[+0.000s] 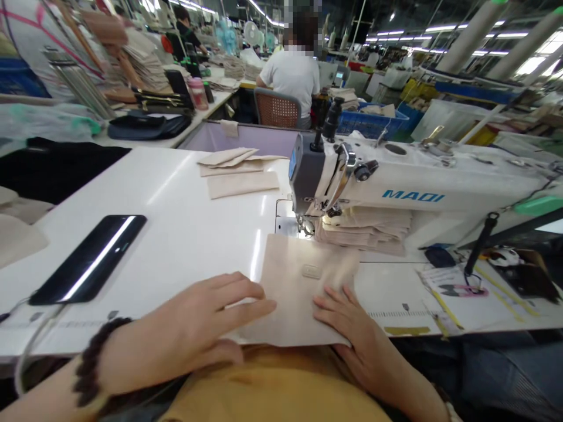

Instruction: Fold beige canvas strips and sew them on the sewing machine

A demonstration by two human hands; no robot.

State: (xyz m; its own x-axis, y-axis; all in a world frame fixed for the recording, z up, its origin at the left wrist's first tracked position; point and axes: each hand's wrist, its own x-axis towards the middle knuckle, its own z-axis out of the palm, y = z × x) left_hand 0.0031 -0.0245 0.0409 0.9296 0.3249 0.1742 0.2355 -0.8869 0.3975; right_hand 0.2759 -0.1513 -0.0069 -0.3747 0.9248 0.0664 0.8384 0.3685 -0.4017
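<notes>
A beige fabric panel (285,287) with a small rectangular label (311,271) lies flat on the white sewing table, its far edge just short of the needle area of the sewing machine (391,181). At the panel's left edge rests my left hand (206,319), its fingers stretched out and the fingertips touching the cloth. My right hand (347,322) lies on the panel's right side, fingers spread flat. Neither hand grips anything. Behind the needle, under the machine arm, sits a stack of beige pieces (365,225).
More beige pieces (240,173) lie left of the machine head. A phone (90,258) with a cable is on the table's left part. Snips (464,290) and yellow tape strips lie at the right. Ahead, a person in a white shirt (290,79) sits on a chair.
</notes>
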